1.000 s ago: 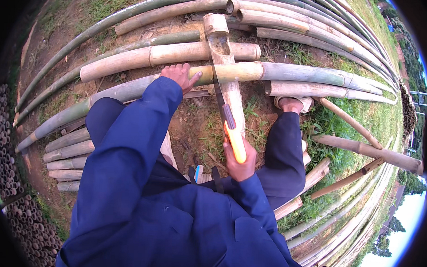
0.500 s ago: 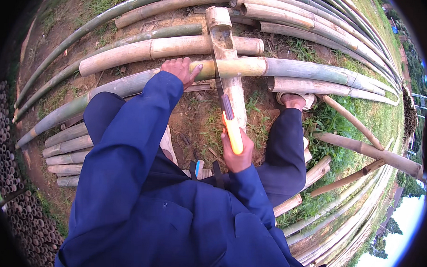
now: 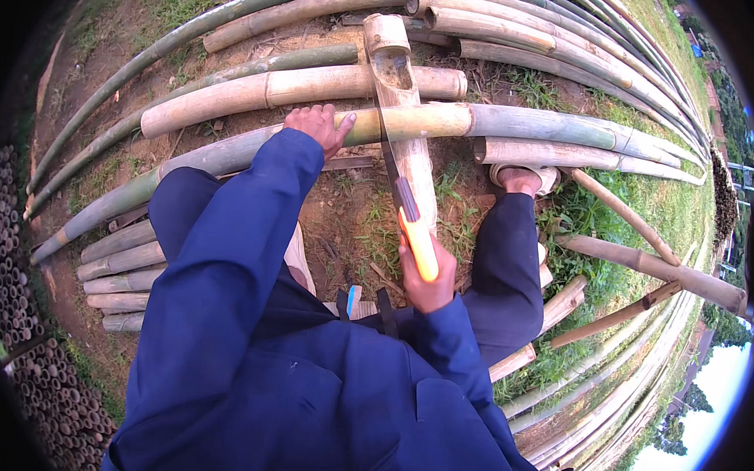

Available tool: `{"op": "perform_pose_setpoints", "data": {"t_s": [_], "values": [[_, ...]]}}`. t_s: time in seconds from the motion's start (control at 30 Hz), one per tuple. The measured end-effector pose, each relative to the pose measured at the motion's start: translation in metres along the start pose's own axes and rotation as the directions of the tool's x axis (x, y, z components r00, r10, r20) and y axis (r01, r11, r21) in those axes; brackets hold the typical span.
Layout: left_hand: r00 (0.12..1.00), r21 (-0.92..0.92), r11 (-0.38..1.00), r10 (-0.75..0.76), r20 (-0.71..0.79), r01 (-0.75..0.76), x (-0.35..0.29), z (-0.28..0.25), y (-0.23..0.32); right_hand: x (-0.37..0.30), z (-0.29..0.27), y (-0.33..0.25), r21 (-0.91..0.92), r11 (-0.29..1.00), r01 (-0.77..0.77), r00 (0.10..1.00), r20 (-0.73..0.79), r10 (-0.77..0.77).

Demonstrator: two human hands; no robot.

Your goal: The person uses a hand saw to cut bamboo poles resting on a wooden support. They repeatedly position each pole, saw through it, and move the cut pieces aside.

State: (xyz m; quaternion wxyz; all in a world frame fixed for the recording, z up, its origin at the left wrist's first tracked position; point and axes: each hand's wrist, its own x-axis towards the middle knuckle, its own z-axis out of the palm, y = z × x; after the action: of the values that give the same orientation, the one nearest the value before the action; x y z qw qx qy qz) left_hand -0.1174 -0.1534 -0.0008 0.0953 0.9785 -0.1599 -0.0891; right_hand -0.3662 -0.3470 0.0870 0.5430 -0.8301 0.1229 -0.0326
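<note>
My right hand (image 3: 430,273) is closed round the orange-yellow handle (image 3: 419,242) of a hand saw. The saw's thin dark blade (image 3: 387,144) lies across a long green-yellow bamboo pole (image 3: 431,119). Left of the blade, my left hand (image 3: 318,125) grips the same pole from above, its thumb toward the blade. Under the pole runs a pale upright-lying bamboo piece (image 3: 412,172) with a notch cut in its far end. The blade's edge against the pole is too thin to tell how deep it sits.
Behind the pole lies a shorter bamboo length (image 3: 207,103). More long poles (image 3: 550,46) spread at the far right. Cut lengths (image 3: 125,264) are stacked at left. My right foot (image 3: 524,178) rests beside another pole (image 3: 554,153). Slanting poles (image 3: 642,261) stand at right.
My right hand and the saw handle have moved slightly back toward me and to the right. My left hand stays on the pole.
</note>
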Motion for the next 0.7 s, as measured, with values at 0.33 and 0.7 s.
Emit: {"op": "perform_pose_setpoints", "data": {"t_s": [0.33, 0.7], "values": [[0.998, -0.003, 0.999, -0.05, -0.026, 0.05, -0.004, -0.006, -0.007, -0.111, -0.022, -0.002, -0.09, 0.995, -0.049, 0.999, 0.01, 0.051], [0.999, -0.009, 1.0, -0.026, 0.018, 0.026, -0.002, -0.008, 0.001, 0.021, 0.036, 0.021, 0.091, 0.996, 0.007, 0.999, -0.043, -0.004]]}}
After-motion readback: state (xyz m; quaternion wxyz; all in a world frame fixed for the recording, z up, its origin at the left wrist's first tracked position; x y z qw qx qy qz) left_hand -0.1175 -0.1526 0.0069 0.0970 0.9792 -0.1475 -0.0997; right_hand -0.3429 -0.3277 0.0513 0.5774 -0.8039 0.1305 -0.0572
